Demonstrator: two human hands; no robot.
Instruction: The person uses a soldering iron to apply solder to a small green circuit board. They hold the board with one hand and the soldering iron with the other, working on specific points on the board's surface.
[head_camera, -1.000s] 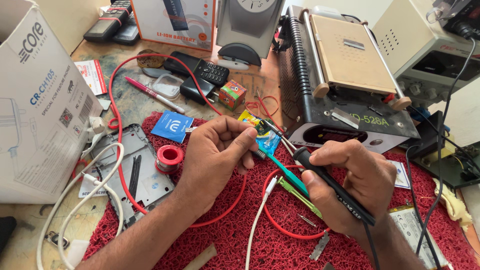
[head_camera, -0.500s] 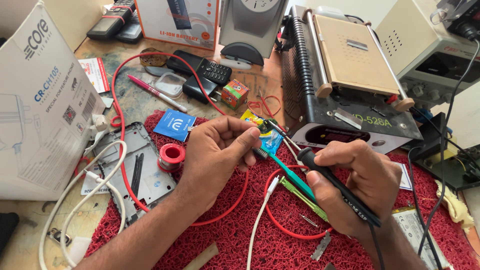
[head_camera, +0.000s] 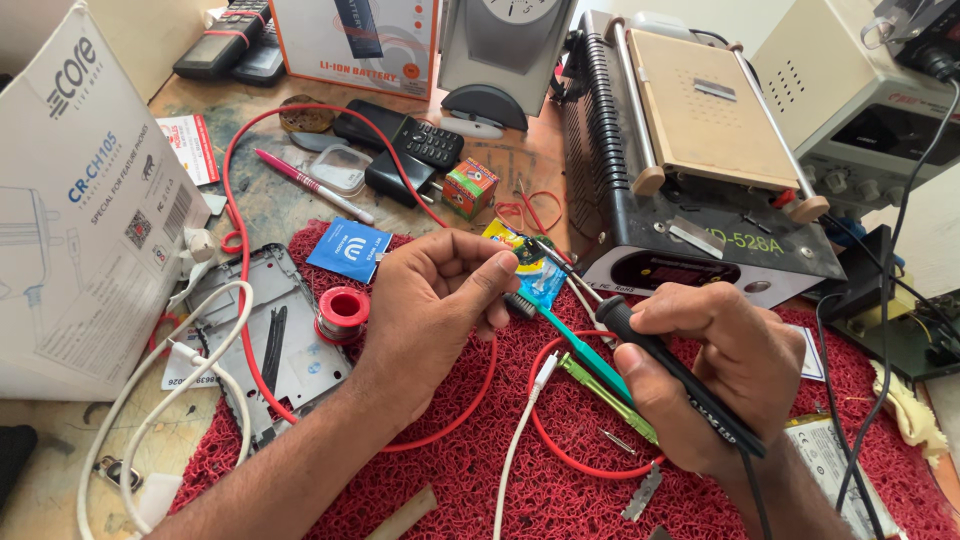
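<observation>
Item — small board (head_camera: 527, 247), centre of frame, pinched at its left end by my left hand (head_camera: 430, 300). My right hand (head_camera: 725, 370), lower right, is clenched on the iron (head_camera: 670, 375); its axis runs up-left, tip just right of the board — right hand nearer.

A mat (head_camera: 480, 480) lies on the worktop (head_camera: 500, 170). On it, the left hand (head_camera: 430, 300) is left of the right hand (head_camera: 715, 375), which holds a soldering iron (head_camera: 665, 370). A solder spool (head_camera: 343, 312) sits left of the left hand, on a phone frame (head_camera: 290, 350). A cardboard box (head_camera: 80, 210) stands far left. A heating machine (head_camera: 690, 170) stands behind the right hand.
</observation>
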